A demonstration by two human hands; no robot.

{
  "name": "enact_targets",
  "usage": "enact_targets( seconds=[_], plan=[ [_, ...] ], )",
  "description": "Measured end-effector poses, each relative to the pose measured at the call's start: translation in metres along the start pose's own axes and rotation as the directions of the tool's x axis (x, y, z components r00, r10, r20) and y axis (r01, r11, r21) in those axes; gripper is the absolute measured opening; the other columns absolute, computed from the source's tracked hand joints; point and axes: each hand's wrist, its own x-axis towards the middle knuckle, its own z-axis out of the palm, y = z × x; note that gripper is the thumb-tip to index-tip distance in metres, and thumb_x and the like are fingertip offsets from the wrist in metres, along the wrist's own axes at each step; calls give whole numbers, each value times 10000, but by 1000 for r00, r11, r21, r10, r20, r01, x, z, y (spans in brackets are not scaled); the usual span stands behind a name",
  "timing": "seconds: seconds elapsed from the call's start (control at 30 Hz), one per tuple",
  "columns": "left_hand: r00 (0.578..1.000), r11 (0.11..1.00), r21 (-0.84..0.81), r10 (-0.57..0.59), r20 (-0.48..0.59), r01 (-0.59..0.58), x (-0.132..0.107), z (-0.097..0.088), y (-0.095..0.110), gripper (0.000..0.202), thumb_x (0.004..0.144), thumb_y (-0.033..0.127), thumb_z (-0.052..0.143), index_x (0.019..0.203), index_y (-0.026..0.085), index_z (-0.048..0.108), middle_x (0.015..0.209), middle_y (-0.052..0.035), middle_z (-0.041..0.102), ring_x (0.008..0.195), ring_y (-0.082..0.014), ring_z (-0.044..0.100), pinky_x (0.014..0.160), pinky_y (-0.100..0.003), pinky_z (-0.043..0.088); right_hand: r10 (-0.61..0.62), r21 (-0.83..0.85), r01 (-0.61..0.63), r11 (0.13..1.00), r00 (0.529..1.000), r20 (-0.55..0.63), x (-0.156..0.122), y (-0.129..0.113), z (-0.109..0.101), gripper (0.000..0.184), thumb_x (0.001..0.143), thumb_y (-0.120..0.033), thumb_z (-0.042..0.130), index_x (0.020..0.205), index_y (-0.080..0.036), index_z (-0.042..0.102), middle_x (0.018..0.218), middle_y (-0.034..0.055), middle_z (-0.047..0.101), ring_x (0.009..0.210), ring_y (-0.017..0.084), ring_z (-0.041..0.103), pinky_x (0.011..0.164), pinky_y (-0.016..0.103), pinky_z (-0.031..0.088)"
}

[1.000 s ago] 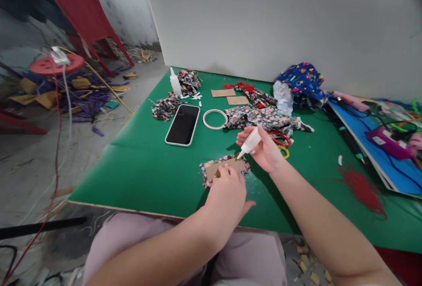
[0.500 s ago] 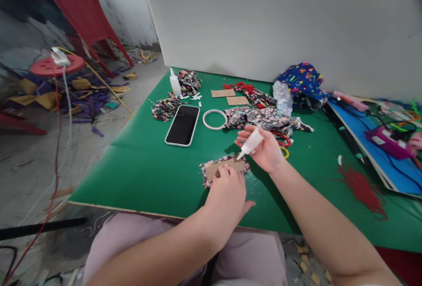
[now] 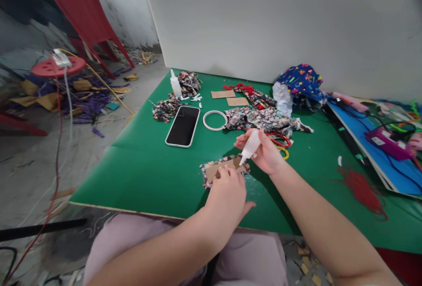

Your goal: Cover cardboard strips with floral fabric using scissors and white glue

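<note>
Head view: left hand [image 3: 227,196] presses cardboard [image 3: 212,171] flat onto unfolded floral fabric [image 3: 204,183]; right hand [image 3: 268,154] grips glue bottle [image 3: 252,141], nozzle at the cardboard's edge.

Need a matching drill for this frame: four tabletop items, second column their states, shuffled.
1 phone
2 white ring
3 nearer squeeze bottle
4 cardboard strip

A gripped in right hand, nozzle down
B under left hand fingertips, on floral fabric patch
C flat, dark screen up
D lying free, just right of the phone

Pairs: 1-C, 2-D, 3-A, 4-B
</note>
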Motion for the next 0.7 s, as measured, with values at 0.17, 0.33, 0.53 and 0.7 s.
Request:
enact_targets(
  seconds=[0.17, 0.33, 0.53, 0.7],
  plan=[
    [1000, 1000, 14, 6, -14, -6, -1, 1, 0, 764, 670, 600, 557, 1157, 16, 481, 1133, -257, 502, 980, -333, 496, 680, -357, 481, -31, -33, 33, 999, 998, 57, -1, -2, 1, 298, 694, -529, 576, 765, -240, 559, 538, -61, 506, 525, 90, 504, 801, 362, 474],
    [999, 999, 34, 5, -53, -3, -1, 3, 0, 762, 658, 608, 565, 1138, 22, 492, 1118, -253, 509, 953, -319, 503, 684, -350, 472, -70, -135, 73, 988, 997, 28, -4, -5, 8, 235, 681, -435, 628, 815, -251, 570, 571, -52, 497, 554, 93, 479, 761, 335, 478],
    [999, 999, 36, 9, -41, -8, -1, 3, 0, 757, 661, 606, 563, 1129, 14, 497, 1134, -262, 504, 990, -332, 491, 694, -349, 463, -134, -237, 138, 962, 990, 34, -9, -7, 15, 302, 706, -247, 599, 1007, -247, 575, 724, -17, 542, 703, 121, 524, 795, 316, 455],
    [999, 999, 38, 17, -36, -15, -1, 2, 0, 748, 670, 601, 558, 1135, 19, 495, 1135, -253, 508, 974, -324, 499, 709, -354, 457, -161, -249, 170, 954, 985, 56, -11, -6, 14, 387, 722, -220, 538, 1106, -258, 551, 790, -11, 557, 786, 135, 528, 840, 303, 415]
  ],
)
